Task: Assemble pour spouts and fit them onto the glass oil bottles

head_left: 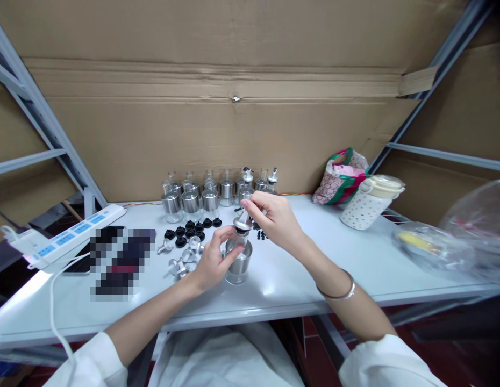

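Note:
A glass oil bottle with a steel sleeve stands near the table's front edge. My left hand is closed around its neck. On top sits a silver pourer spout, tilted slightly, and the fingers of my right hand pinch its upper tip. Whether a small part is also between those fingers is hidden. Left of the bottle lie several loose silver pourer spouts and several black stoppers. Small black caps are scattered behind my right hand.
Several similar bottles stand in rows at the back, two with spouts on. At left are a power strip with a white cable and dark, blurred flat objects. A fabric bag, dotted jug and plastic-wrapped bowl occupy the right.

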Available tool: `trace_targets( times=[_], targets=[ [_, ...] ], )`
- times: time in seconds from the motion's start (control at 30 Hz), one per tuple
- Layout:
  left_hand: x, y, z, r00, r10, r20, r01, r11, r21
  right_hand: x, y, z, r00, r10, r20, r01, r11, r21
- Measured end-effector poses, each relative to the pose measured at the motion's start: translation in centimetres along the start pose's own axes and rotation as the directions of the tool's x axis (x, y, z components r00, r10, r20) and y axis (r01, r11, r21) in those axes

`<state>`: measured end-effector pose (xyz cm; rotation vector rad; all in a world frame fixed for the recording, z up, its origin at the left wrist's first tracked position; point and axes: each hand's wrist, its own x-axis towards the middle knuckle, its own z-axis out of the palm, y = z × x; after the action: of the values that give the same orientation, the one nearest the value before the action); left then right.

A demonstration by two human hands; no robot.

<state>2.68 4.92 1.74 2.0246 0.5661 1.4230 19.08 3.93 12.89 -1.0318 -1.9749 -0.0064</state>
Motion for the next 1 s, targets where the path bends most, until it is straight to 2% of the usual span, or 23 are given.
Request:
trace_targets(
  times=[0.13, 0.37, 0.7, 1.0],
  targets=[
    [0.0, -0.2, 0.1, 1.0, 0.024, -0.009, -0.024, 0.999, -0.036, -0.2, 0.1, 0.3, 1.0, 0.022, 0.02, -0.022, 1.0, -0.014],
    [0.1, -0.4, -0.2, 0.997, 0.078, 0.018, -0.078, 0.997, 0.02, -0.1, 0.1, 0.7, 0.995, 0.041, 0.095, -0.045, 0.998, 0.038],
    [0.2, -0.3, -0.5, 0.997, 0.062, 0.043, -0.067, 0.991, 0.116, -0.6, 0.4, 1.1, 0.999, -0.008, 0.036, 0.007, 1.0, 0.029],
    [0.4, -0.2, -0.5, 0.996, 0.059, 0.07, -0.062, 0.997, 0.037, -1.2, 0.5, 1.0, 0.999, -0.003, 0.044, 0.002, 1.0, 0.014]
  ],
)
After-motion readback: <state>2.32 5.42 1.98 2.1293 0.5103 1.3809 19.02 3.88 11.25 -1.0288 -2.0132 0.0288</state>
